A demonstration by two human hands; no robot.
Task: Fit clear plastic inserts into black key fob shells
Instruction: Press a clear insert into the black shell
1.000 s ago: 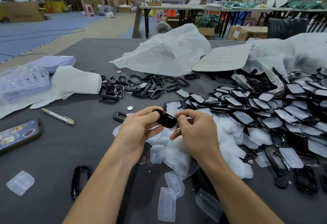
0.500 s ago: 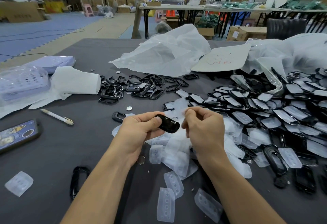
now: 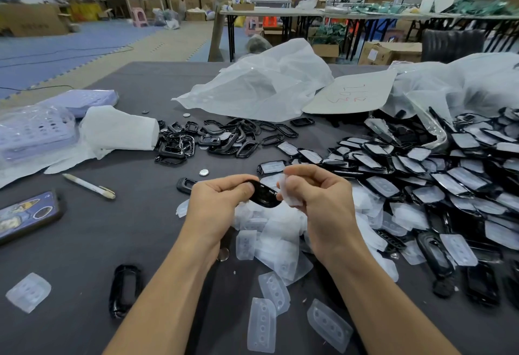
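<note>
Holding shell (image 3: 264, 194) in L hand (image 3: 216, 203); R hand (image 3: 323, 203) pinches insert (image 3: 289, 196). Insert prob light, floppy: grip by edges. Shell stiff, glossy, maybe slippery.

A pile of clear plastic inserts (image 3: 278, 242) lies on the dark grey surface (image 3: 84, 242). Above it, the left hand (image 3: 216, 200) holds a black oval key fob shell (image 3: 265, 194), just left of a single clear plastic insert (image 3: 289, 199) in the right hand (image 3: 323, 200). Filled black shells (image 3: 421, 186) are heaped at right.

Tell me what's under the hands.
A heap of clear inserts, with a metal disc showing at its left edge. Anything buried in the heap is covered. Left hand holds a black shell, right hand one insert.
</note>
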